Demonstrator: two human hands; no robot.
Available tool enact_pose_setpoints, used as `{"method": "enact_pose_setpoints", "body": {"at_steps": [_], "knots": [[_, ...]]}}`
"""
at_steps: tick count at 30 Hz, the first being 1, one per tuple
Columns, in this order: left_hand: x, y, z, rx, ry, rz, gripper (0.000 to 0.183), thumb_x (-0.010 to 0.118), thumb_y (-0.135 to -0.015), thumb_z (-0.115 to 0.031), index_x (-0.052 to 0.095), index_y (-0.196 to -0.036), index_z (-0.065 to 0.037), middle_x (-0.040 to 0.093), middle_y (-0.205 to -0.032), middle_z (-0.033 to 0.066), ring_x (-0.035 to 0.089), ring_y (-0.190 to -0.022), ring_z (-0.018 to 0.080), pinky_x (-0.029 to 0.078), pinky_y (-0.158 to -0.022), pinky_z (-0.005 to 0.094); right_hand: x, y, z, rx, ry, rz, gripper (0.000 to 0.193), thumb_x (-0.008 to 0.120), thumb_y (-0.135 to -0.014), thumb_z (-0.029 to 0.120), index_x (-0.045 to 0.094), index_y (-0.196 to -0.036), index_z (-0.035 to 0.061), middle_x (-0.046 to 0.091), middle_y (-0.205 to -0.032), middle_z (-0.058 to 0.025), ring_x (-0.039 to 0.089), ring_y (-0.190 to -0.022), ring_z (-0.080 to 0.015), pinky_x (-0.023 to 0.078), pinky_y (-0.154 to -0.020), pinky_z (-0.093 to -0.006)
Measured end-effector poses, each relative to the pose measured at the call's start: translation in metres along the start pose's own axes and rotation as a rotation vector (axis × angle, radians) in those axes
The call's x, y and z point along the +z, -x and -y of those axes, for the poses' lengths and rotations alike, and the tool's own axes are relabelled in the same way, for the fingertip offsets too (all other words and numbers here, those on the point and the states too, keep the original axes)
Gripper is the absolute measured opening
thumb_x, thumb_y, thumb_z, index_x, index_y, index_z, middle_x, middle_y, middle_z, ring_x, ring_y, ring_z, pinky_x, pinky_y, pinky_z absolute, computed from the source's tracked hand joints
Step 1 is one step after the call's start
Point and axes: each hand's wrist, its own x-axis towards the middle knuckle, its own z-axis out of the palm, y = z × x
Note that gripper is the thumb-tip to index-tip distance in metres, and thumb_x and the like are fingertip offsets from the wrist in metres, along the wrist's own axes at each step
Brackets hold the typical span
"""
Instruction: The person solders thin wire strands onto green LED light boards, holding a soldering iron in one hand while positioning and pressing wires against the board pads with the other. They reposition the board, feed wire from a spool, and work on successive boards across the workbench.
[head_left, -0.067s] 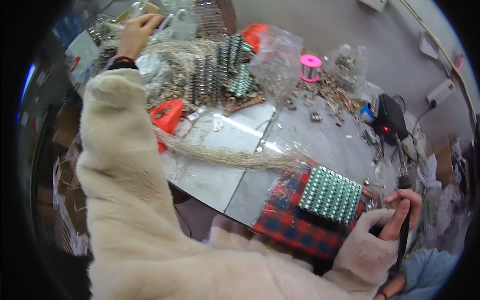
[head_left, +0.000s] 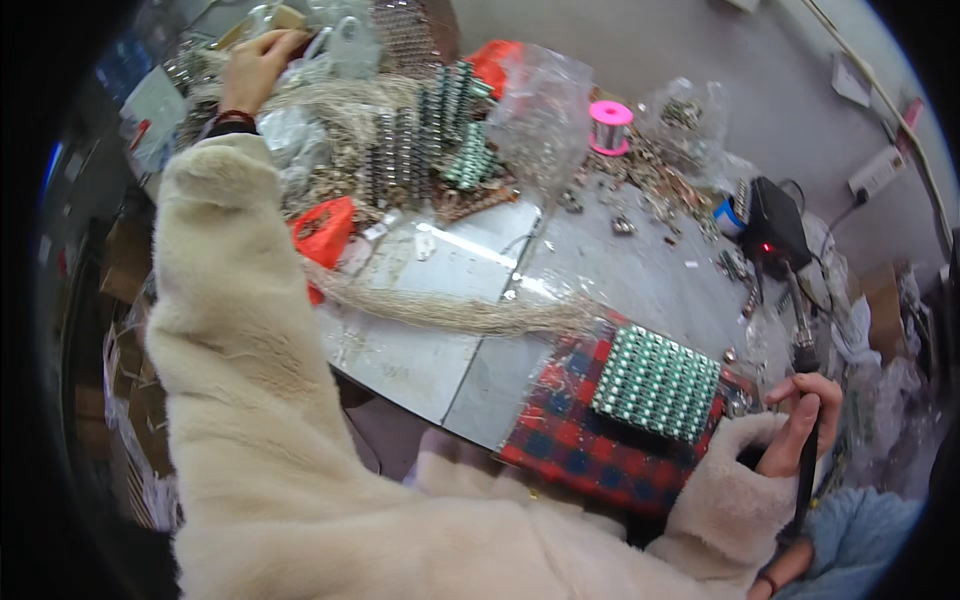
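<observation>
A block of little green parts (head_left: 655, 382) sits in neat rows, like a tiny grid. It looks shiny, with small silver dots on top. It lies on a red and blue checked cloth (head_left: 570, 440) at the near edge of the table (head_left: 640, 270), just in front of the person and near the right hand.

The right hand (head_left: 800, 420) is closed around a thin black tool with a dark handle (head_left: 806, 440). The fingers wrap the handle and the thumb presses on it. The tool stands almost straight up, and its top end points toward a black box with a small red light (head_left: 772, 228). The hand is just beside the green block but does not touch it.

The left hand (head_left: 255, 68) reaches far away to the back of the table. Its fingers curl down on a light tan thing (head_left: 285, 17) near some clear bags. I cannot tell if the hand truly grips it or just touches it. The arm wears a fluffy cream sleeve (head_left: 230, 330).

A long bundle of thin pale wires (head_left: 450, 312) lies across the middle of the table. More stacks of green parts (head_left: 440, 140) stand at the back. An orange bag (head_left: 325, 232) lies by the sleeve. A pink spool (head_left: 610, 125) stands further back, beside a clear bag (head_left: 545, 110).
</observation>
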Motion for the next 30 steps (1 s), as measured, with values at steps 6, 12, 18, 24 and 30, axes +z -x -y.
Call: {"method": "enact_pose_setpoints", "body": {"at_steps": [6, 12, 18, 24, 30], "knots": [[0.023, -0.007, 0.039, -0.057, -0.620, 0.134, 0.051, 0.064, -0.084, -0.037, 0.055, -0.126, -0.011, 0.063, -0.112, 0.0130, 0.061, -0.100, 0.0275, 0.048, -0.087, 0.0373, -0.011, 0.013, -0.016, 0.214, -0.022, -0.072, 0.033, 0.051, -0.094, 0.033, 0.056, -0.105, 0.0022, 0.052, -0.081, -0.0065, 0.052, -0.066, -0.0117, 0.037, -0.060, -0.0241], [0.030, 0.149, -0.118, 0.290, 0.267, 0.410, 0.025, 0.062, -0.082, -0.002, 0.063, -0.107, -0.003, 0.064, -0.107, 0.0118, 0.060, -0.101, 0.0266, 0.046, -0.088, 0.0344, -0.007, 0.022, -0.019, 0.229, -0.077, -0.012, 0.028, 0.050, -0.094, 0.028, 0.053, -0.105, 0.0028, 0.052, -0.081, -0.0070, 0.052, -0.067, -0.0127, 0.039, -0.062, -0.0247], [0.076, 0.258, -0.202, 0.436, 0.175, 0.834, 0.052, 0.068, -0.082, -0.024, 0.049, -0.126, -0.004, 0.056, -0.107, 0.0147, 0.054, -0.099, 0.0309, 0.043, -0.087, 0.0395, 0.002, 0.029, -0.018, 0.215, -0.126, 0.004, 0.038, 0.048, -0.096, 0.033, 0.052, -0.110, -0.0017, 0.059, -0.082, -0.0107, 0.057, -0.074, -0.0158, 0.046, -0.073, -0.0284], [0.083, 0.269, -0.222, 0.476, 0.476, 0.798, 0.041, 0.059, -0.076, 0.004, 0.056, -0.116, -0.007, 0.053, -0.096, 0.0125, 0.052, -0.091, 0.0332, 0.043, -0.082, 0.0392, -0.004, 0.041, -0.021, 0.237, -0.166, -0.004, 0.037, 0.049, -0.097, 0.032, 0.052, -0.111, -0.0022, 0.061, -0.083, -0.0114, 0.060, -0.077, -0.0168, 0.047, -0.075, -0.0288], [0.084, 0.276, -0.225, 0.505, 0.457, 0.860, 0.060, 0.067, -0.077, -0.008, 0.045, -0.132, -0.009, 0.053, -0.115, 0.0122, 0.047, -0.107, 0.0325, 0.037, -0.092, 0.0400, -0.004, 0.041, -0.025, 0.214, -0.150, 0.027, 0.034, 0.051, -0.097, 0.033, 0.054, -0.103, -0.0003, 0.058, -0.085, -0.0113, 0.059, -0.074, -0.0172, 0.049, -0.071, -0.0293]]}}
